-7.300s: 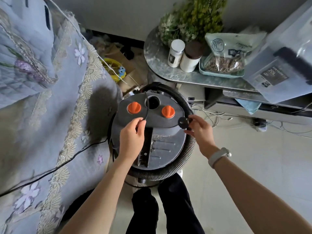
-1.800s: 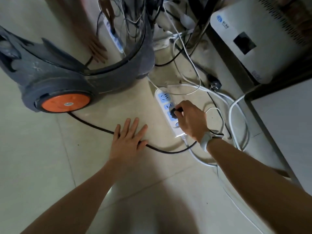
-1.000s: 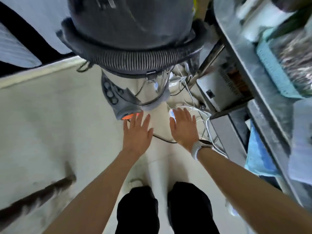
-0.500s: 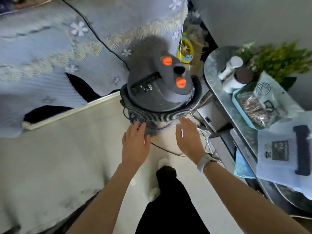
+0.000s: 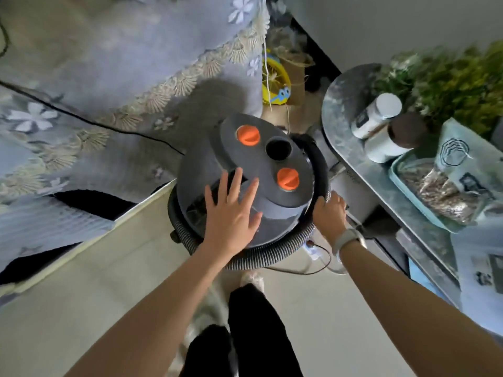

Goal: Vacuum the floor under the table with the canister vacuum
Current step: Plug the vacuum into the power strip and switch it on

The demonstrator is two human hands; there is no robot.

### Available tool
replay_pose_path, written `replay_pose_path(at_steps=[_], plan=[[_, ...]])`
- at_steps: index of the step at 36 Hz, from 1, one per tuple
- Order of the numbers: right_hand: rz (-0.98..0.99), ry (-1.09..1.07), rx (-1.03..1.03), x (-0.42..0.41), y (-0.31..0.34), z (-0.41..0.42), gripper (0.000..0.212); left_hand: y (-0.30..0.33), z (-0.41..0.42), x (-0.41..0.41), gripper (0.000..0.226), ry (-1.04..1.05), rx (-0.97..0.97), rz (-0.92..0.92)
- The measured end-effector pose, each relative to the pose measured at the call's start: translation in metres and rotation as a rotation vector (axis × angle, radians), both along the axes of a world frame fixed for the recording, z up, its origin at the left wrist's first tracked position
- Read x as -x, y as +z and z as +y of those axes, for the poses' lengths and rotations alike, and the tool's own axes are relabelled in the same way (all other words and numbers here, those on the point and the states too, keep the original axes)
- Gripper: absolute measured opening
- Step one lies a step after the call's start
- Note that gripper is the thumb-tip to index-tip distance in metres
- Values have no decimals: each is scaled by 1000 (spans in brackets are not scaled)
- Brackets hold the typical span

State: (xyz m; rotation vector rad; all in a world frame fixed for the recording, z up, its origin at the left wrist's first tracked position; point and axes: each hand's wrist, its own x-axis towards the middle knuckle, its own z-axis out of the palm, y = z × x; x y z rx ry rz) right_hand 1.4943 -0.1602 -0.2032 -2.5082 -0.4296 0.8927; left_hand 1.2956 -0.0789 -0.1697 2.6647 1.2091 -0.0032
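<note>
The grey canister vacuum (image 5: 272, 186) stands on the floor in front of me, with two orange knobs and a round black port on its lid. A ribbed black hose (image 5: 261, 257) is coiled around its rim. My left hand (image 5: 231, 213) lies flat on the lid with fingers spread. My right hand (image 5: 328, 213) is at the right rim, fingers curled over the coiled hose. The black power cord (image 5: 304, 272) runs on the floor below the canister toward a white power strip (image 5: 313, 247).
A sofa with a blue floral cover (image 5: 109, 104) fills the left. On the right a metal table (image 5: 351, 104) carries two jars, a plant and a tray with a bag. A yellow toy (image 5: 276, 83) sits behind the vacuum. Bare tile floor (image 5: 81, 308) lies near me.
I have risen from the floor, where my right hand pushed the plug into the power strip. Both hands moved up from the floor to the vacuum: left onto the lid, right onto the hose.
</note>
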Motion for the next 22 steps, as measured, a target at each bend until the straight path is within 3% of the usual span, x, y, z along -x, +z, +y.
replay_pose_path(at_steps=[3, 7, 10, 12, 13, 15, 22], plan=[[115, -136, 48, -20, -9, 10, 42, -7, 21, -19, 64, -75, 12, 4], [321, -343, 5, -42, -49, 6, 73, -23, 36, -38, 61, -125, -1, 38], [444, -413, -53, -45, -77, 2, 60, -32, 35, -38, 57, -118, -60, 26], [474, -491, -159, -38, -64, 14, 30, -33, 34, -37, 56, -116, -98, -2], [474, -514, -186, -37, -61, 18, 17, -33, 35, -38, 56, -120, -110, -5], [446, -521, -208, -34, -55, 23, 13, -34, 37, -37, 56, -127, -121, 6], [213, -448, -275, -23, -9, 8, 28, -32, 38, -37, 60, -142, -49, 17]])
